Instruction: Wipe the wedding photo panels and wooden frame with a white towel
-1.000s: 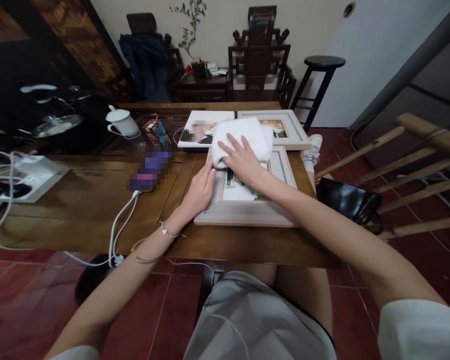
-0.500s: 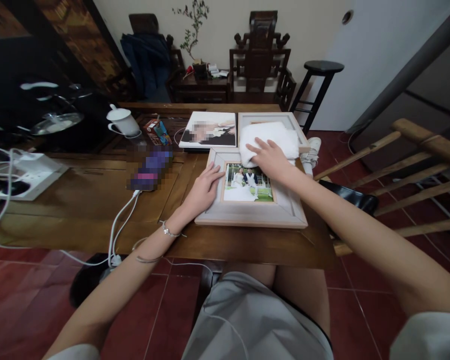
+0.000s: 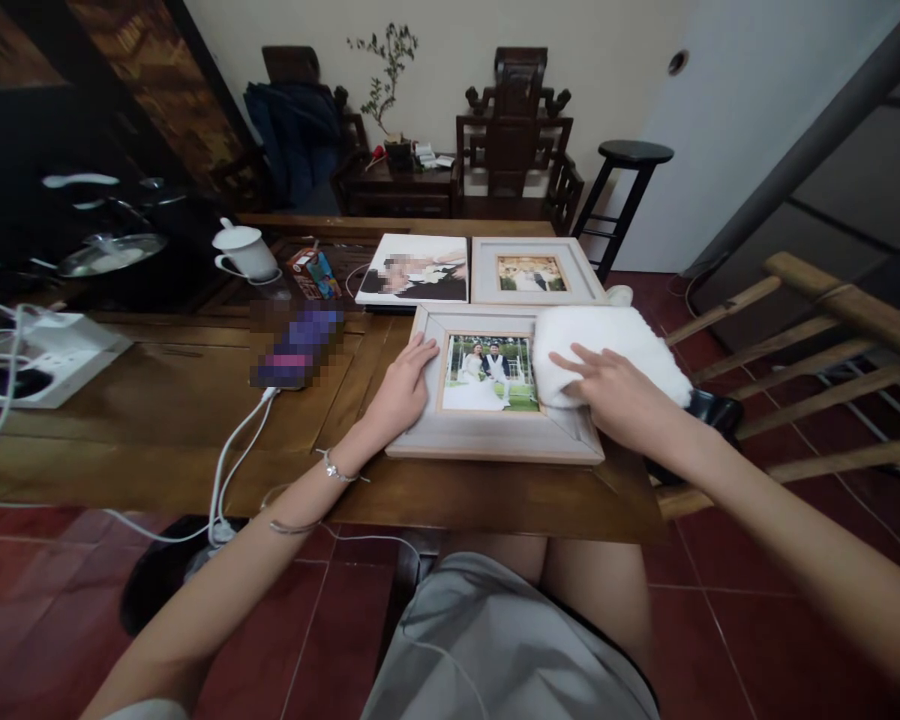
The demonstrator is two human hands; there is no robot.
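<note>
A light grey picture frame (image 3: 487, 445) with a wedding photo (image 3: 489, 373) inside lies flat near the table's front edge. My left hand (image 3: 405, 385) grips its left side, fingers over the rim. At the frame's right side, my right hand (image 3: 622, 395) holds a folded white towel (image 3: 607, 340), its fingers pressed on top. The towel covers part of the right border and hangs past it. Behind lie a second grey frame (image 3: 487, 268) with a photo and an unframed wedding picture (image 3: 442, 255), partly blurred.
On the wooden table (image 3: 345, 480) to the left are a pixelated phone (image 3: 300, 345) on a white cable, a drink carton (image 3: 315, 272), a lidded white mug (image 3: 246, 250) and a power strip (image 3: 67, 360). A wooden chair (image 3: 832, 290) stands close on the right.
My right hand has moved the towel right and toward me, from the frame's far edge to its right side, uncovering the frame behind. My left hand stays at the left rim.
</note>
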